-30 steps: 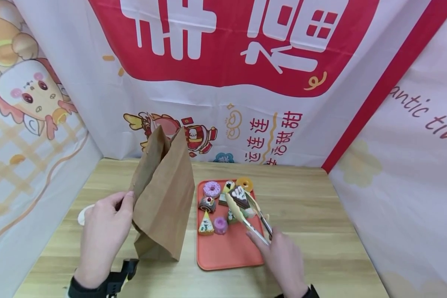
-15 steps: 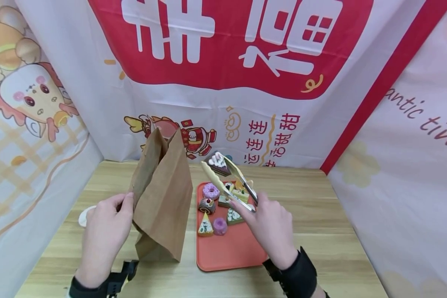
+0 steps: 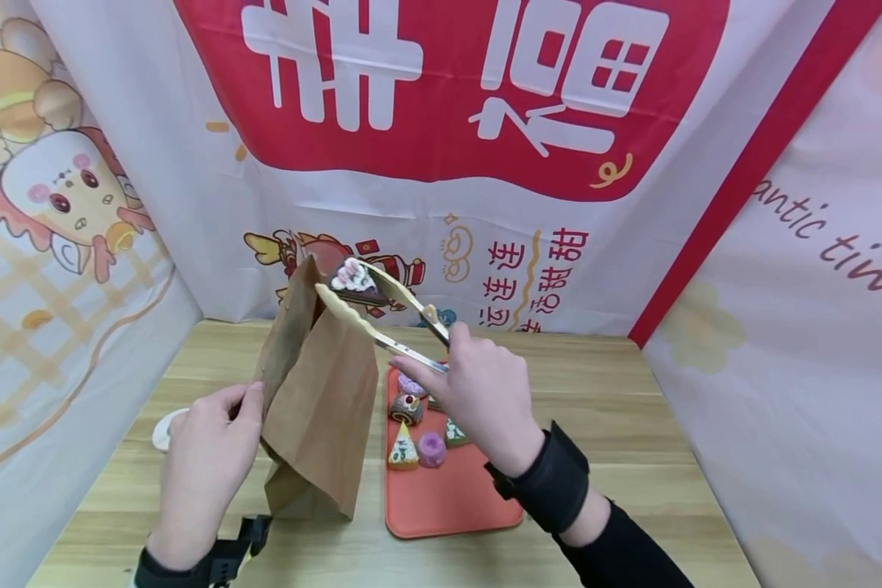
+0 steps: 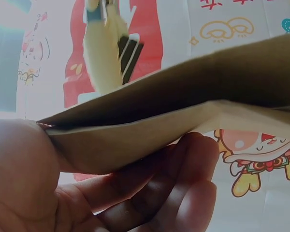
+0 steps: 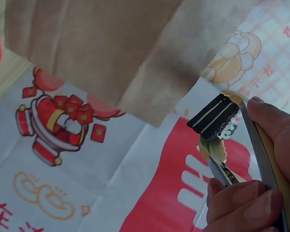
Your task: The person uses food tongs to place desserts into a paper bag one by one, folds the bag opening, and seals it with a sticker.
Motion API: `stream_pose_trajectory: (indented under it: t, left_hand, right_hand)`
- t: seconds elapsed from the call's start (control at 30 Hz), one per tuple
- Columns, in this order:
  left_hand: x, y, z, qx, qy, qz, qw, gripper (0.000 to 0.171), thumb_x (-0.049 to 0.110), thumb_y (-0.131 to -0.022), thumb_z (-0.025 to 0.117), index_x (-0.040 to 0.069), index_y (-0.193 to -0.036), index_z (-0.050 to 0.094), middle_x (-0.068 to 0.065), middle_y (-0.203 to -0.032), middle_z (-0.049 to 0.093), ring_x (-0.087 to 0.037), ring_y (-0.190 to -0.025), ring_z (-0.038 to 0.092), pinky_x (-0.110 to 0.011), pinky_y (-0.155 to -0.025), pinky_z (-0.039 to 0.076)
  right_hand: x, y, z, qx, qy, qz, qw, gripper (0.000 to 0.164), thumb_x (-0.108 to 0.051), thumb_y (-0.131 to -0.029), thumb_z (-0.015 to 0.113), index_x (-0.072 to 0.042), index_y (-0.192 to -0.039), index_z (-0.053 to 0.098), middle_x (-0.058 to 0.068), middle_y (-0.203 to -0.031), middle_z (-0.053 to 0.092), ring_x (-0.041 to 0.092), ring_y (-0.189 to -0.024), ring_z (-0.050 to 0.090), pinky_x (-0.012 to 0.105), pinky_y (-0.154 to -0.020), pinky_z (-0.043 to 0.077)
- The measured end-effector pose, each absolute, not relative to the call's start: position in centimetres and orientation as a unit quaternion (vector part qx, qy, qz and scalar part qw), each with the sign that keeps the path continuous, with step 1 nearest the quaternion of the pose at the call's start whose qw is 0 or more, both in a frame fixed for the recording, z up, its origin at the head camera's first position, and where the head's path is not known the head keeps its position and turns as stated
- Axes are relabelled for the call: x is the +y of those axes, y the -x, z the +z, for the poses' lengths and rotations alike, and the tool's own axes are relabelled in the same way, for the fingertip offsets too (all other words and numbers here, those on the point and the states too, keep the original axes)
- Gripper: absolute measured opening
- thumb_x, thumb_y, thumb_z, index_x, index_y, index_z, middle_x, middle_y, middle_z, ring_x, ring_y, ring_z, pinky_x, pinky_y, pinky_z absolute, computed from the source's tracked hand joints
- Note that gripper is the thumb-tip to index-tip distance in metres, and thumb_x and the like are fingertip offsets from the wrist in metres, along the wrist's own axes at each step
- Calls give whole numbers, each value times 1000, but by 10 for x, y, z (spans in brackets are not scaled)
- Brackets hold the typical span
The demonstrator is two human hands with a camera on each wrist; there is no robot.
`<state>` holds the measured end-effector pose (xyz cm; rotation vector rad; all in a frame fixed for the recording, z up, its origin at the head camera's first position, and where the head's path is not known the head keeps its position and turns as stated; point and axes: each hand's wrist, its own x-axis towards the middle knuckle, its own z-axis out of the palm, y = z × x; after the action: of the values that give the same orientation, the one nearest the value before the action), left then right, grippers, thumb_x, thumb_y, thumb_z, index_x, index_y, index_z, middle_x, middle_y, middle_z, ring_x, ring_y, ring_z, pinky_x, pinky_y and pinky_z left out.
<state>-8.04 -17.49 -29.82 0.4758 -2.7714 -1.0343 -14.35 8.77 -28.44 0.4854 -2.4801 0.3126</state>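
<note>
My left hand (image 3: pixel 213 457) pinches the near rim of an upright brown paper bag (image 3: pixel 327 400), thumb on one side and curled fingers on the other in the left wrist view. In my right hand (image 3: pixel 485 392) is a pair of tongs (image 3: pixel 404 349) with cream tips and metal arms. Between the tips sits a dark chocolate cake slice (image 3: pixel 356 282) with white and pink topping. Tongs and cake slice (image 5: pixel 213 116) are raised beside the bag's upper opening, overlapping its top right edge in the head view. The bag's inside is mostly hidden.
A red tray (image 3: pixel 452 498) stands right of the bag. It bears a purple donut (image 3: pixel 410 384), a chocolate roll (image 3: pixel 406 408), a yellow cake wedge (image 3: pixel 403 449), a small purple ring cake (image 3: pixel 432 449) and others partly under my right hand. A white round object (image 3: pixel 165 429) lies left.
The tongs have lifted the chocolate cake slice off the tray and carried it up and left to the bag's top. My left hand has kept its hold on the bag.
</note>
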Motion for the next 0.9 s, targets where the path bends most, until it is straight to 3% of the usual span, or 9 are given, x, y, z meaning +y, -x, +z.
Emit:
stream_pose_trajectory:
  t: [0.27, 0.43, 0.6, 0.9]
  left_hand:
    - [-174, 78, -298, -924, -158, -341, 76, 45, 44, -103, 40, 13, -99, 72, -6, -75, 59, -34, -86, 55, -39, -58, 40]
    - [-172, 77, -298, -925, -155, -337, 79, 46, 44, -103, 39, 13, -93, 71, -6, -71, 57, -32, -81, 55, -38, -53, 39]
    - [-172, 76, -298, -925, -156, -339, 74, 47, 45, -103, 39, 12, -107, 72, -7, -77, 60, -32, -81, 57, -37, -51, 39]
    - [-172, 75, -297, -925, -156, -338, 70, 46, 45, -103, 39, 12, -99, 71, -5, -70, 55, -29, -75, 55, -36, -49, 38]
  right_hand:
    - [49, 153, -277, -922, -205, 104, 311, 66, -77, -81, 56, -13, -69, 42, -5, -50, 27, 10, -36, 30, 28, -34, 23]
    - [32, 159, -281, -928, -208, 93, 294, 67, -80, -83, 48, -15, -67, 43, -5, -49, 27, 10, -35, 28, 27, -35, 21]
    - [24, 164, -287, -934, -193, 109, 282, 66, -79, -82, 51, -14, -68, 44, -5, -48, 30, 10, -34, 29, 27, -34, 22]
    - [18, 165, -286, -933, -189, 130, 276, 66, -79, -83, 49, -15, -68, 44, -4, -48, 34, 11, -34, 32, 28, -33, 24]
